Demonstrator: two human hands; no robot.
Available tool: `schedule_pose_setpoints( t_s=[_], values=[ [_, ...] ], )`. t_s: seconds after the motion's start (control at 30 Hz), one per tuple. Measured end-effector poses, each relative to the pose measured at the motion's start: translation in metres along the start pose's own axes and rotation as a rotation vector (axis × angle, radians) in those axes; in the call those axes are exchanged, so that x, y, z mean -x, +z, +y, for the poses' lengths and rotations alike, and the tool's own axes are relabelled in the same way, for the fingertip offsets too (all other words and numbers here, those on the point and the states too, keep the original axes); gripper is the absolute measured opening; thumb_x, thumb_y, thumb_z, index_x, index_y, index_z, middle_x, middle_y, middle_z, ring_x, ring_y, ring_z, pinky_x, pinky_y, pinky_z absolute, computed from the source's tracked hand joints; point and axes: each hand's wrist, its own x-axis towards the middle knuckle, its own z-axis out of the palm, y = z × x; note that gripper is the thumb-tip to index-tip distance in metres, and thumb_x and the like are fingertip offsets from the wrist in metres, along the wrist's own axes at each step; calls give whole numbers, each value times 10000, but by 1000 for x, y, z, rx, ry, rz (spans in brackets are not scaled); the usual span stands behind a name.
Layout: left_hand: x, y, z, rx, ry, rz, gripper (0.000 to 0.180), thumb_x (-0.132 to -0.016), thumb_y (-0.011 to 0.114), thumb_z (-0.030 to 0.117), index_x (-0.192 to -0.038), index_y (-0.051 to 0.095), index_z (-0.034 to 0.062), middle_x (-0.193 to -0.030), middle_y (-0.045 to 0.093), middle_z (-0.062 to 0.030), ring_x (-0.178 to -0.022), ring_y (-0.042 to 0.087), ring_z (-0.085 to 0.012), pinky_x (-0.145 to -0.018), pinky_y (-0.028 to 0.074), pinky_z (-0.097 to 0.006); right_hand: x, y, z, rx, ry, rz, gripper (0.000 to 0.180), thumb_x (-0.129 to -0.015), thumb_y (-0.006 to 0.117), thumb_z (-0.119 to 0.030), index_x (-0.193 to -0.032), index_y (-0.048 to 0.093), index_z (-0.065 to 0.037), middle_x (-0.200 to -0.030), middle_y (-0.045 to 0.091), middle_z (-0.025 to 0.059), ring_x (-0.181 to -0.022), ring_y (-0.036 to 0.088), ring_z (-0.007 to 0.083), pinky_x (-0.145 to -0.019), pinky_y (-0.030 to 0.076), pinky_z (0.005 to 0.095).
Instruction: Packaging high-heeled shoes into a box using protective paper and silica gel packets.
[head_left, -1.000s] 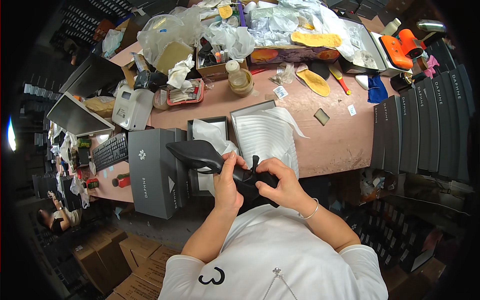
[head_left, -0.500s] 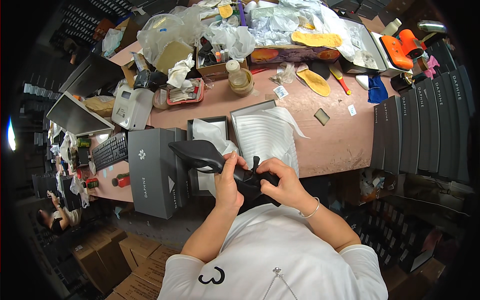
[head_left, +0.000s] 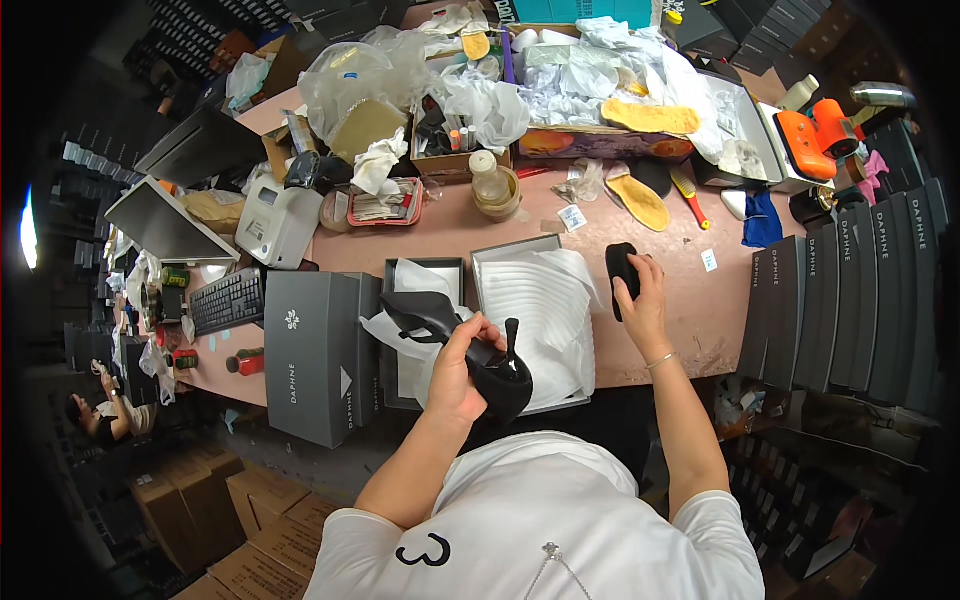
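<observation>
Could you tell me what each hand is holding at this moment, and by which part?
The left hand holds a black high-heeled shoe around its middle. The right hand grips a black insole lying on the table, at its near end.

Shoe packing workshop: stacked shoe boxes [head_left: 850, 300], insoles [head_left: 640, 200], cluttered workbench [head_left: 690, 320].

The person wore a white short-sleeved T-shirt [head_left: 545, 530] with a small black mark on the chest, and a thin bracelet [head_left: 659, 361] on the right wrist.

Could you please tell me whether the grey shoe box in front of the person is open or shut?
Open. The grey shoe box has no lid on it, and white tissue paper lies spread in the tray beside it.
</observation>
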Motion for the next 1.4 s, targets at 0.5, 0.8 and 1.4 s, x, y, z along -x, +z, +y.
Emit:
schedule_pose_setpoints(
  t_s=[0.5,0.8,1.4],
  values=[
    [-29,1,0,-176,-42,-215,562,-772,559,65,-1306,401,-11,-1041,592,-121,-961,565,-200,-870,482,-325,-32,22,48,32,73,-64,237,-860,636,-201,-1034,652,-41,-1026,633,129,-934,592,286,-831,442,377],
    [-59,3,4,-278,31,-153,586,-895,506,150,-1399,283,-50,-983,593,-120,-872,580,-175,-769,500,-311,-161,48,55,-319,329,-97,172,-856,625,-131,-895,664,32,-785,665,119,-656,618,176,-611,479,282],
    [-67,-22,32,-59,7,-10,468,-880,542,190,-1296,434,4,-902,596,-70,-823,563,-134,-716,479,-269,-183,121,47,609,-359,-536,129,-809,583,-155,-896,677,-146,-901,629,73,-884,602,253,-735,469,403]
  ],
)
